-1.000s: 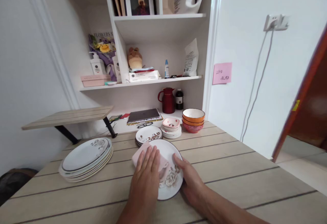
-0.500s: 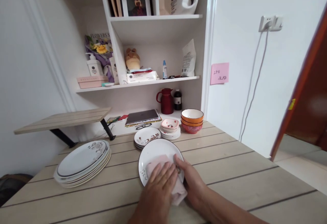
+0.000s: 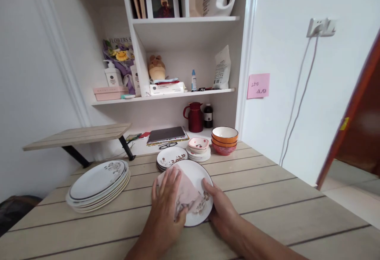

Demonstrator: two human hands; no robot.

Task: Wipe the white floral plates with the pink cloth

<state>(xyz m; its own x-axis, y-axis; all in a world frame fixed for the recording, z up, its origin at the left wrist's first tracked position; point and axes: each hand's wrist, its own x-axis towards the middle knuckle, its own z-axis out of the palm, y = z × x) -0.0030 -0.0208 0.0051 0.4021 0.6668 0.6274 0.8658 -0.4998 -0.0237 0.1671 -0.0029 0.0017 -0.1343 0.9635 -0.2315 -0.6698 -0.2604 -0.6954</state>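
A round white plate [image 3: 199, 175] with a dark rim and brown flower print is tilted up in front of me. My right hand [image 3: 222, 209] grips its right edge, thumb on the face and fingers hidden behind. Under my left hand [image 3: 164, 209] a pale pink cloth [image 3: 186, 188] is pressed against the plate's left side; the fingers reach along the plate's upper left edge, and the thumb lies over the cloth's bunched lower part. Just beyond stands a short stack of smaller flowered plates [image 3: 170, 156].
Large plates [image 3: 97, 181] are stacked at the left, near a raised wooden shelf [image 3: 80, 135]. Toward the back right stand small saucers [image 3: 202, 158] under a pink dish [image 3: 198, 143], and stacked bowls [image 3: 225, 135]. Behind are glasses [image 3: 168, 145], a laptop [image 3: 166, 134] and a red jug [image 3: 195, 117].
My left hand has slid the cloth from the plate's lower middle up and left, uncovering the flower print at the lower right. My right hand keeps its grip on the edge.
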